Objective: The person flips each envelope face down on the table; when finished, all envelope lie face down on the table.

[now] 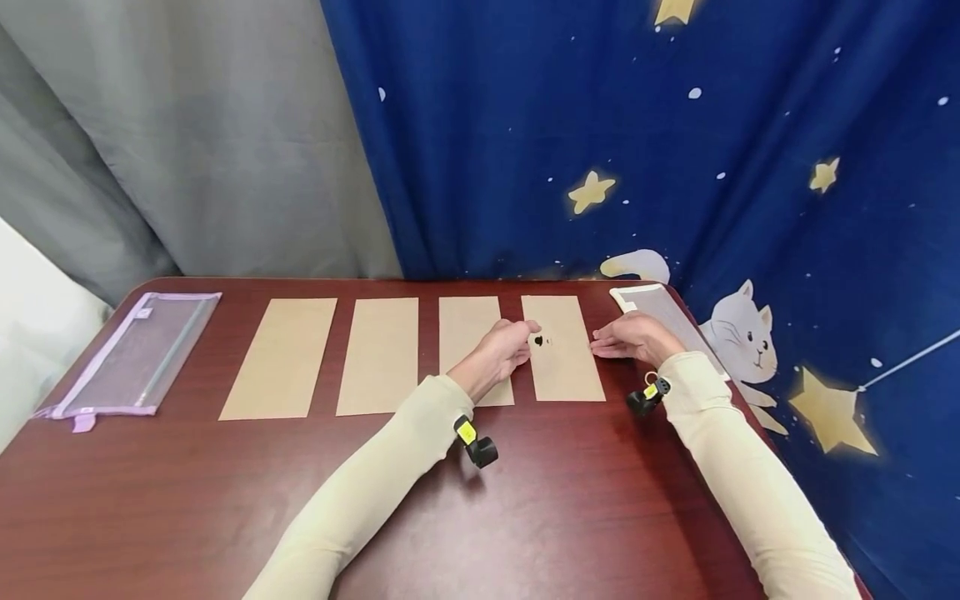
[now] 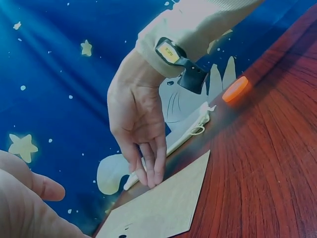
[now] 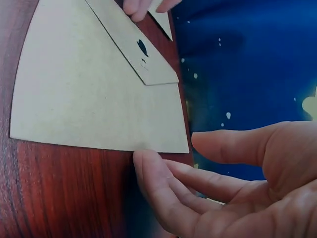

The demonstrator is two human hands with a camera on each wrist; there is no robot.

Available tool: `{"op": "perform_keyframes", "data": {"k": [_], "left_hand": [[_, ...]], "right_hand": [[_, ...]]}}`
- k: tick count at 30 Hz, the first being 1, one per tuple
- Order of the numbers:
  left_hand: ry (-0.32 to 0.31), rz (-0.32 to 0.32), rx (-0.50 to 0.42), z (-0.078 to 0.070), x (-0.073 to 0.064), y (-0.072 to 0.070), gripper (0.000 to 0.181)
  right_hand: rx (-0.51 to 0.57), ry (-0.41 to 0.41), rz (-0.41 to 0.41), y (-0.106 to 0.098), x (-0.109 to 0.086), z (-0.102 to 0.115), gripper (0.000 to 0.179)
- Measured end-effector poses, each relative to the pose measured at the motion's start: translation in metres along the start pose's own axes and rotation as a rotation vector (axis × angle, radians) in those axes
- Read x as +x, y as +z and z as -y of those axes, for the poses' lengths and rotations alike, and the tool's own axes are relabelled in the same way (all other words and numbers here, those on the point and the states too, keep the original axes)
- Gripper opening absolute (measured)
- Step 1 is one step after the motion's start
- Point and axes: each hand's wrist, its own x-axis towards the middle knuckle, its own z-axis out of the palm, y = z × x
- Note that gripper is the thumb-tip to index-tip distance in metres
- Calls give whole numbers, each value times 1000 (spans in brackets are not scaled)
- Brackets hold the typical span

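Note:
A flat brown paper bag point(image 1: 566, 375) lies at the right end of a row, between my two hands. Its folded panel carries a small black print point(image 3: 143, 48), seen in the right wrist view. My left hand point(image 1: 502, 343) is at the bag's left edge, thumb extended; its fingertips point(image 3: 132, 7) are beside the panel. Along the right edge, my right hand point(image 1: 633, 335) rests with fingertips down by the paper, fingers loosely bent and nothing gripped. Exact fingertip contact of the left hand is hard to make out.
More brown paper bags point(image 1: 378, 354) lie to the left in the row. A purple-edged mesh zip pouch point(image 1: 161, 350) is at the far left. Behind my right hand lies a white-edged pouch point(image 1: 671, 308). A starry blue curtain point(image 1: 480, 150) hangs beyond the table.

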Motion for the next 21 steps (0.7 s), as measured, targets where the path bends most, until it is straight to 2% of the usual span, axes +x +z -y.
{"op": "perform_keyframes", "data": {"k": [4, 9, 11, 15, 18, 21], "left_hand": [[-6, 19, -46, -1, 0, -2, 59], [-18, 31, -27, -3, 0, -7, 55], [-28, 39, -34, -6, 0, -10, 52], [-37, 67, -105, -13, -2, -16, 45], [-26, 84, -141, -17, -4, -20, 39], [11, 89, -138, -21, -5, -24, 35]], "right_hand": [[4, -13, -7, 0, 2, -2, 36], [38, -70, 30, -2, 3, -9, 30], [90, -96, 55, -5, 1, -11, 25], [236, -154, 100, -10, -5, -13, 16], [312, -189, 131, -12, -11, -13, 22], [386, -202, 171, -13, -16, -10, 31]]}}
